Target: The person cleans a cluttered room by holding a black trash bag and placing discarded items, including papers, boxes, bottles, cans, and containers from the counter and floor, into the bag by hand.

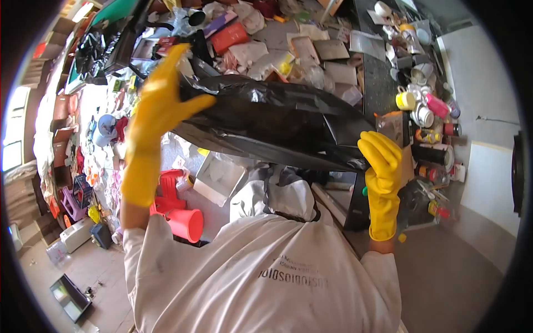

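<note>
A black plastic garbage bag [266,119] stretches across in front of my chest, its mouth spread wide. My right hand [382,161], in a yellow rubber glove, has its fingers curled onto the bag's right end. At the bag's left end is my left hand [161,97], gloved the same way and slightly blurred. Its fingers point up and its thumb stands apart, beside the plastic. Whether the left palm touches the bag is hard to tell.
Mixed litter, including a red box [229,38] and an open carton [219,177], covers the floor ahead. A red plastic container [186,223] lies near my left side. Bottles and jars [425,111] crowd the right. A blue cap [105,130] sits among clutter at left.
</note>
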Demonstrator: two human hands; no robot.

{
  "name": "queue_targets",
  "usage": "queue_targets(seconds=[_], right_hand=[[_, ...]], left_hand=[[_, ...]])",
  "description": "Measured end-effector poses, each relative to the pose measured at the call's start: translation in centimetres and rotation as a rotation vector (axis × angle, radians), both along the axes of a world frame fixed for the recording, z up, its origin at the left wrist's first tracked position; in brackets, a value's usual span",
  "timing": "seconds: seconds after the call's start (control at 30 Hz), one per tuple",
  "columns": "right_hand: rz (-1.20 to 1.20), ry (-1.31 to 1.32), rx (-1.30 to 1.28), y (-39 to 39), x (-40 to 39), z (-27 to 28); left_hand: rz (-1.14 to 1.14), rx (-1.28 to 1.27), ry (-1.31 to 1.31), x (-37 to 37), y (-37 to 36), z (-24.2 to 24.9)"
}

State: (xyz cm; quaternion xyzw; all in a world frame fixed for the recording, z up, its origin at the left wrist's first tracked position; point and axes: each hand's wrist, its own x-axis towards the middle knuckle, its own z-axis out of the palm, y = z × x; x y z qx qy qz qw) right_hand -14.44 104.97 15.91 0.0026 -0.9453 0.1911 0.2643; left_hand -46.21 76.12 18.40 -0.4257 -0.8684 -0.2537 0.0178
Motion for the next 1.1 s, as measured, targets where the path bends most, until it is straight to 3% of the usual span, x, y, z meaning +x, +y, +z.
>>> queue_targets(seconds=[0.07,0.13,0.2,0.23,0.3,0.33,0.37,0.4,0.43,0.53,0.57,0.63,0.73,0.87,1.07,1.1], right_hand=[[0.005,-0.023,-0.035,-0.2,0.6,-0.6],[-0.025,-0.047,-0.026,-0.2,1.8,-0.8],[-0.099,-0.019,-0.078,-0.3,3.8,-1.8],[-0.138,-0.029,-0.073,-0.3,5.2,-2.2],[-0.31,-0.071,-0.117,0.2,8.4,-3.5],[-0.433,-0.094,-0.168,0.6,10.1,-4.5],[-0.566,-0.093,-0.244,1.1,11.9,-5.4],[-0.766,-0.101,-0.413,0.9,12.9,-4.8],[-0.952,-0.132,-0.381,2.0,15.1,-7.5],[-1.411,-0.392,-0.327,7.2,19.3,-14.4],[-1.544,-0.513,-0.319,8.7,20.0,-15.9],[-1.546,-0.53,-0.035,11.6,21.6,-20.2],[-1.599,-0.517,0.174,14.9,23.6,-25.1],[-1.607,-0.372,0.311,19.7,27.1,-33.0],[-1.764,-0.517,-0.184,18.9,24.5,-24.7],[-1.731,-0.238,-0.191,18.6,24.1,-24.1]], left_hand=[[-0.305,-0.154,0.274,-0.1,3.9,-7.1],[-0.375,-0.247,0.267,0.1,7.3,-14.2],[-0.523,-0.074,0.315,-2.2,9.1,-21.2],[-0.473,-0.159,0.063,-2.3,9.8,-23.1],[-0.529,0.169,-0.162,-2.6,12.2,-26.2],[-0.479,0.035,-0.129,-2.2,12.9,-25.3],[-0.414,-0.118,-0.353,-1.4,13.6,-22.5],[-0.391,-0.253,-0.384,-3.2,14.3,-24.5],[-0.353,-0.344,-0.395,-4.0,14.4,-24.2],[-0.297,-0.383,-0.359,-1.7,13.5,-17.8],[-0.402,-0.365,-0.409,-2.3,12.4,-18.2],[-0.469,-0.481,-0.408,-1.9,10.6,-17.1],[-0.729,-0.612,0.04,-0.2,8.0,-15.6],[-0.494,-0.56,-0.165,4.8,6.7,-12.8],[-0.376,-0.397,-0.259,6.8,7.9,-14.0],[-0.347,-0.376,-0.292,7.1,8.4,-14.0]])
